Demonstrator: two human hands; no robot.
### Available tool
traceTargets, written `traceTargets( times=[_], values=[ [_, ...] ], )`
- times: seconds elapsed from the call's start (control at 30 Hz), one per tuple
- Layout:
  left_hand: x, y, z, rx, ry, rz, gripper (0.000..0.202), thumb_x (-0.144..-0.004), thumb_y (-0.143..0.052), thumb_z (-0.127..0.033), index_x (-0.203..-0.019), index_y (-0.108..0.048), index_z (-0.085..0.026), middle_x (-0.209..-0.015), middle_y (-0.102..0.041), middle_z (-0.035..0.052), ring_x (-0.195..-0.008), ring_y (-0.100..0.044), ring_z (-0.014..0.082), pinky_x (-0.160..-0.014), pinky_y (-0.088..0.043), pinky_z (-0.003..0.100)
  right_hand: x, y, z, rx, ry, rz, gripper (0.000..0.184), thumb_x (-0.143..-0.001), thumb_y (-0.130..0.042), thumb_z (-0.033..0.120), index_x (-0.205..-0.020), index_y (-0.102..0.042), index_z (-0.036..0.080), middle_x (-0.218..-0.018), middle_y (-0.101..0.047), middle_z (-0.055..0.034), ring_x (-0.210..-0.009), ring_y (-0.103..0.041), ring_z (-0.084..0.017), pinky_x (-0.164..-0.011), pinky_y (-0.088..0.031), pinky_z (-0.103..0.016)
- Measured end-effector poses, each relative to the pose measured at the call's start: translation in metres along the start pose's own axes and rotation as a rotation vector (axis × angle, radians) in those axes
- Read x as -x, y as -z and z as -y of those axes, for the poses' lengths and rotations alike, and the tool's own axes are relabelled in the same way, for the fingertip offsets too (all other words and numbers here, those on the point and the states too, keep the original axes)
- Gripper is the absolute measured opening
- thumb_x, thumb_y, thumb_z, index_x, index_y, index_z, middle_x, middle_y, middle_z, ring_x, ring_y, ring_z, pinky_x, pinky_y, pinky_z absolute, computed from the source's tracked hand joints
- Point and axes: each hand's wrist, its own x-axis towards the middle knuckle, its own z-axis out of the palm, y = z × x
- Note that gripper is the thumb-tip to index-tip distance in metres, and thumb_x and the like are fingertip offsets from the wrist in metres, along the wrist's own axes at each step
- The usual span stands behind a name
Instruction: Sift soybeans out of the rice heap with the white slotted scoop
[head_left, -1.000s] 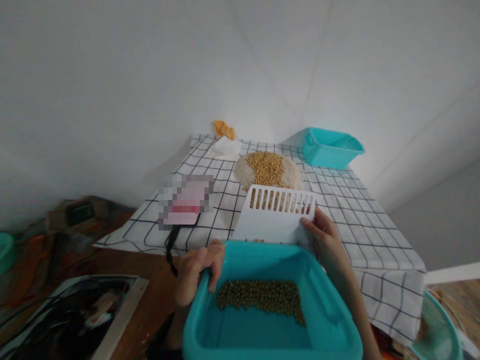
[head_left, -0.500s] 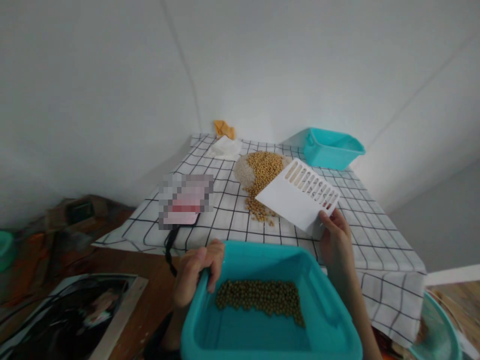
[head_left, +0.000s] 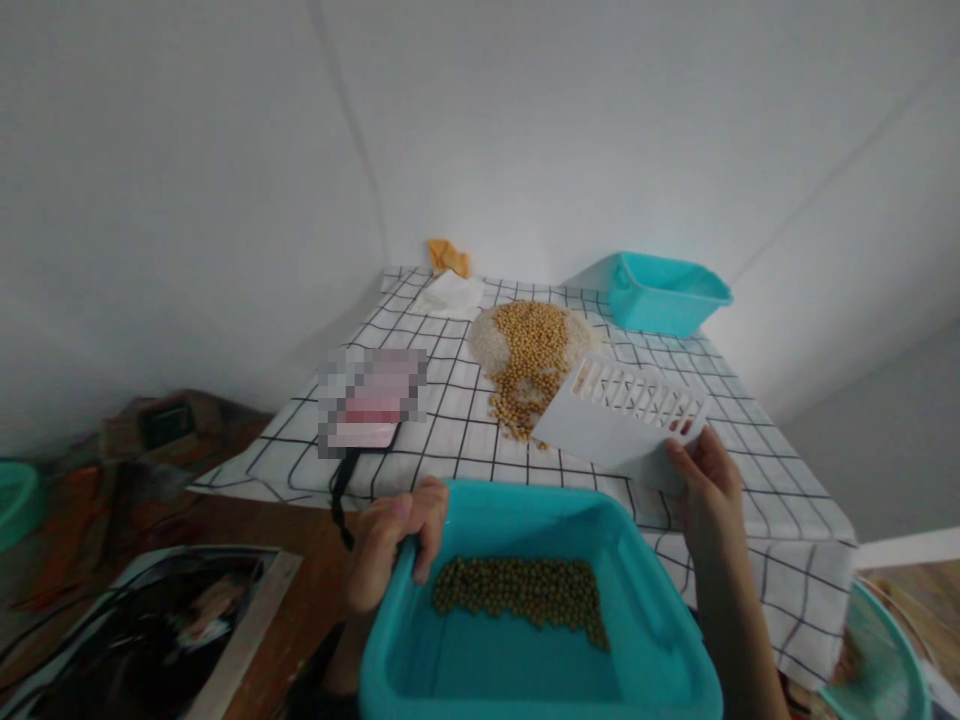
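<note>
My left hand (head_left: 405,535) is wrapped over the left rim of a turquoise plastic basin (head_left: 525,680), held at the table's near edge. A layer of soybeans (head_left: 517,590) lies on the basin's floor, looking dark in its shade. With my right hand (head_left: 709,480) I grip a white slotted scoop (head_left: 600,430) by its right end, fingers partly hidden behind it. The scoop is tilted above the cloth, its slots toward the far side. Beyond its left corner a pile of yellow soybeans (head_left: 534,335) lies on and between pale grains (head_left: 491,340).
On the checked tablecloth (head_left: 450,430), a blurred-out pink item (head_left: 371,400) with a black strap lies at left. A crumpled white sheet (head_left: 451,293) and yellow cloth (head_left: 448,257) are at the back. Another turquoise basin (head_left: 660,310) stands far right, near the wall.
My right hand has moved right and slightly nearer with the scoop, which is tilted differently and uncovers more of the pile. My left hand stays on the basin.
</note>
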Motion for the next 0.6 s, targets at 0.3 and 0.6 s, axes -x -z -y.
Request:
traceTargets(
  times=[0.3,0.6],
  values=[
    [0.003,0.001,0.001,-0.028,0.027,-0.025,0.066,-0.108,-0.026,-0.037,-0.049,-0.05,-0.022,-0.044,-0.048,0.0,-0.051,-0.043,0.0186,-0.079,-0.037,0.041,-0.002,0.006,0.0,-0.002,-0.019,-0.015,0.02,-0.082,-0.079,0.034,-0.101,-0.075,0.028,-0.102,-0.075,0.0007,-0.094,-0.065,-0.02,-0.084,-0.049,-0.031],
    [0.001,0.003,0.0,-0.079,0.026,-0.018,0.068,-0.107,-0.027,-0.041,-0.046,-0.051,-0.023,-0.042,-0.05,0.0021,-0.049,-0.045,0.0199,-0.076,-0.041,0.043,-0.005,0.016,0.002,0.058,-0.037,0.033,0.023,-0.08,-0.08,0.037,-0.101,-0.074,0.028,-0.1,-0.075,-0.0023,-0.096,-0.065,-0.025,-0.086,-0.05,-0.035]
  ],
)
